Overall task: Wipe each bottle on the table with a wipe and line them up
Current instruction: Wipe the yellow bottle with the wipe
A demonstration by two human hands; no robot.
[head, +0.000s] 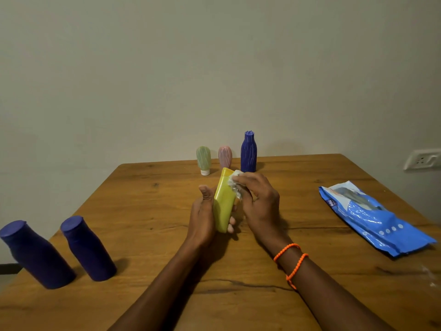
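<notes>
Wiping the yellow-green bottle, mid-task

The left hand (202, 218) is curling its fingers around the yellow-green bottle (223, 204) above table (148, 211) centre, while the right hand (259, 199) is pinching a white wipe (235, 180) against its upper side. Three bottles are standing in a row at 12 o'clock, two dark blue bottles (62, 252) at 9; which ones are already wiped I cannot tell.

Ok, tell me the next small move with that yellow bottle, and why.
Probably draw the wipe down the yellow bottle: the right hand presses it only near the top, while the left hand holds the bottle off the table, its lower body seemingly not yet wiped.
</notes>
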